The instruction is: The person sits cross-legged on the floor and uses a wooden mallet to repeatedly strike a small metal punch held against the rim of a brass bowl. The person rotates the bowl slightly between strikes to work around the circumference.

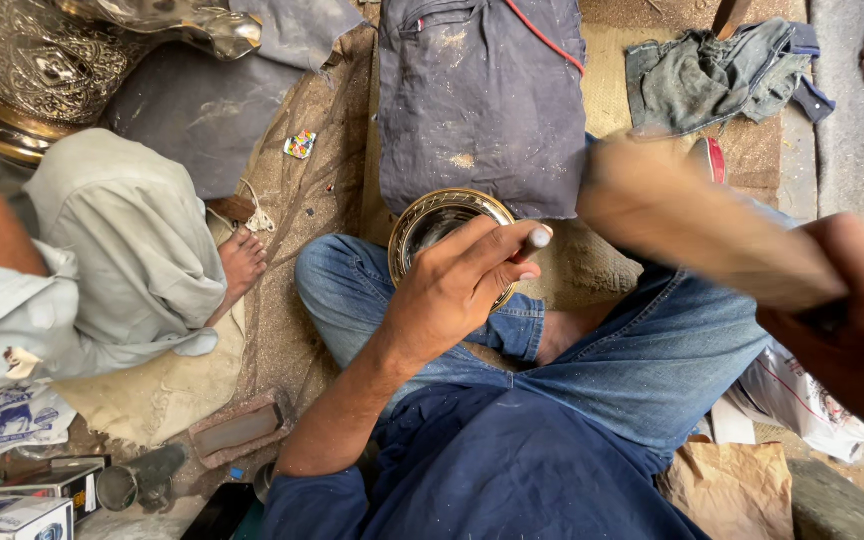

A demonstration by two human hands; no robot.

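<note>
The left hand (452,290) pinches a small punch (532,240) over the engraved brass bowl (432,215) beneath it; the right hand (852,320) grips a raised wooden mallet (702,225). A crooked blow could hit fingers (492,245) or skid.

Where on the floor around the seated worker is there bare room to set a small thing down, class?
Free: brown matting between the other person's foot and dark cloth. Crowded: boxes and cup lower left; brass bowl under left hand; right hand raises blurred wooden tool.
</note>
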